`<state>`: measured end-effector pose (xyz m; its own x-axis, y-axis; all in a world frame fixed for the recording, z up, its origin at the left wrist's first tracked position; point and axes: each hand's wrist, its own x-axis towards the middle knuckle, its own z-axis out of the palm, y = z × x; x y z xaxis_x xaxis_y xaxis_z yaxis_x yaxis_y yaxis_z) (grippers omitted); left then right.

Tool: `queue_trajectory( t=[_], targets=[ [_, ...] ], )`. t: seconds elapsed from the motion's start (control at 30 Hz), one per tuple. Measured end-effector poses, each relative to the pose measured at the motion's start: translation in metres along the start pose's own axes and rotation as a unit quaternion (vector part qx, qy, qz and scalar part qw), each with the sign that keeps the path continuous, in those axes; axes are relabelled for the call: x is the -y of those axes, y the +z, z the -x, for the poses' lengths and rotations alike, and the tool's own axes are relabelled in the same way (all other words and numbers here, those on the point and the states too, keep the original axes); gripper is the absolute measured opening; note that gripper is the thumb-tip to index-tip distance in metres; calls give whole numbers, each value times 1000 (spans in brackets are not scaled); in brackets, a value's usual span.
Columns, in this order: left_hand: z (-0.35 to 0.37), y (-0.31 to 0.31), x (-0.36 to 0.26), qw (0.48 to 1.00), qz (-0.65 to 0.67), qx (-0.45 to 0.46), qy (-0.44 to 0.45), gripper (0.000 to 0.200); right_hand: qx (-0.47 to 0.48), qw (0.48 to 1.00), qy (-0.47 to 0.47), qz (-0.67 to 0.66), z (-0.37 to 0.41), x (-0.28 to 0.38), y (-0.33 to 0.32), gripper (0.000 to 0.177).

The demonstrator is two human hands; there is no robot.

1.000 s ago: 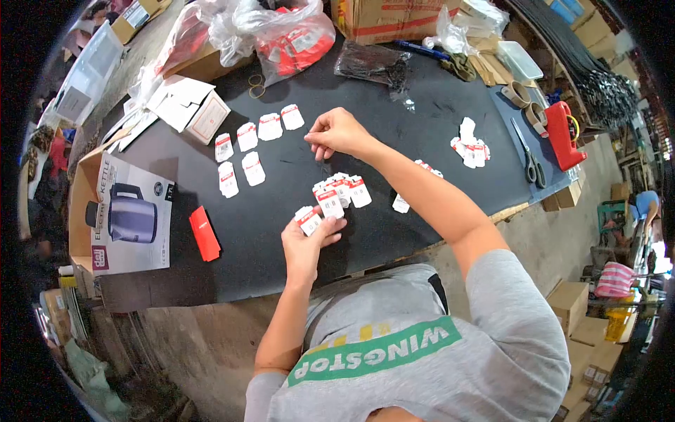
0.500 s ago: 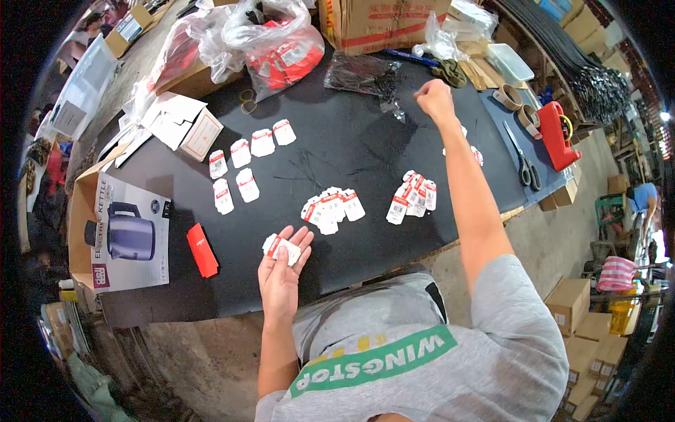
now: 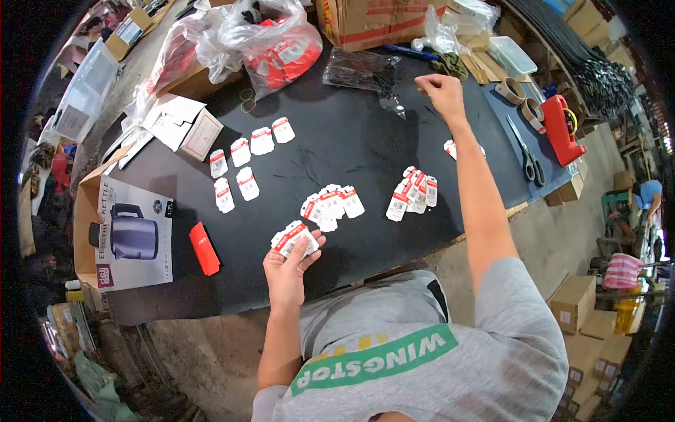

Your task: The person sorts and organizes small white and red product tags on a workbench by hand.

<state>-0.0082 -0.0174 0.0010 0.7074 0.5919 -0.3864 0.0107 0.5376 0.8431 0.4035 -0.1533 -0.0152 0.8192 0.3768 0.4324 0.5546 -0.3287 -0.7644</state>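
Observation:
My left hand [image 3: 287, 273] grips a small fan of white-and-red hang tags [image 3: 290, 238] above the table's near edge, thumb on top. My right hand [image 3: 443, 97] is stretched far across the table with fingers pinched; I cannot make out whether anything is in them. Close to it lies a clear plastic bag of black strings [image 3: 358, 70]. One loose pile of tags [image 3: 330, 207] sits just beyond my left hand, another pile [image 3: 413, 193] further right. More tags [image 3: 451, 149] are partly hidden by my right forearm. Small tag stacks [image 3: 261, 142] stand in rows at left.
Loose black strings [image 3: 306, 166] lie mid-table. A red strip [image 3: 204, 249] and a kettle box [image 3: 133, 235] are at left. Scissors [image 3: 529, 156], tape rolls [image 3: 510, 90] and a red tape dispenser [image 3: 561, 130] lie right. A bag of red tags [image 3: 285, 60] and a carton [image 3: 380, 24] stand behind.
My left hand has gone from an opened palm under the tags to gripping them, and they are more fanned out. My right hand has shifted slightly right, its fingers turning left.

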Motion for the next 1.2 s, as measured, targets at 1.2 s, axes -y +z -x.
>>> queue_trajectory(
  t=[1.2],
  targets=[
    [-20,9,-1,998,-13,66,15,20,80,971,-204,-91,218,175,30,22]
  ],
)
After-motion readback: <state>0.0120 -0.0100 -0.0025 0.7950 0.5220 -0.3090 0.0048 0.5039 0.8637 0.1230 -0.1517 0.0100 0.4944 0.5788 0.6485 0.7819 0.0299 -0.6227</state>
